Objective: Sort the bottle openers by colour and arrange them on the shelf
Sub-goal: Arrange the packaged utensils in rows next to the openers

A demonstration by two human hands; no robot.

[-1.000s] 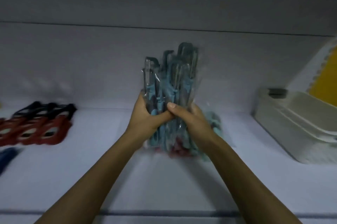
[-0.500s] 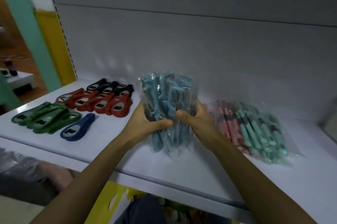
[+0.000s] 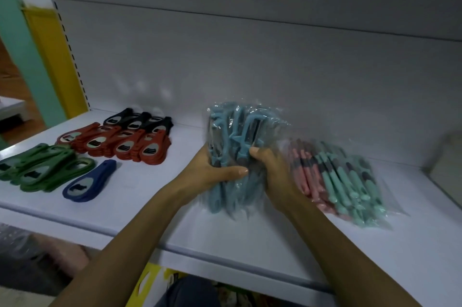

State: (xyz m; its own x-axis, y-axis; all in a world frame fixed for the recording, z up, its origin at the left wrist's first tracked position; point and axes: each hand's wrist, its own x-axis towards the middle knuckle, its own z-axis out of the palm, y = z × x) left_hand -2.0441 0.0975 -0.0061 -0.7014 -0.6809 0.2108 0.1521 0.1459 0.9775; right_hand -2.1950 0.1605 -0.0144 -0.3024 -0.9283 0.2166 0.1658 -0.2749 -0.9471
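Observation:
Both of my hands grip one clear plastic bundle of light blue tools (image 3: 233, 136), held upright with its lower end on the white shelf (image 3: 155, 209). My left hand (image 3: 212, 174) wraps its left side, thumb across the front. My right hand (image 3: 272, 176) holds its right side. On the left of the shelf lie sorted bottle openers: a green group (image 3: 37, 171), a single blue one (image 3: 90, 181), a red row (image 3: 120, 144) and black ones (image 3: 140, 119) behind the red.
A flat pile of pink and teal tools in clear plastic (image 3: 345, 181) lies just right of my right hand. The grey back panel (image 3: 250, 56) closes the shelf behind. A yellow and green upright (image 3: 50, 51) stands at the left end.
The view has swung left and down, bringing the sorted openers into sight. The blue bundle has come down from in front of the back panel to stand on the shelf, still held by both hands.

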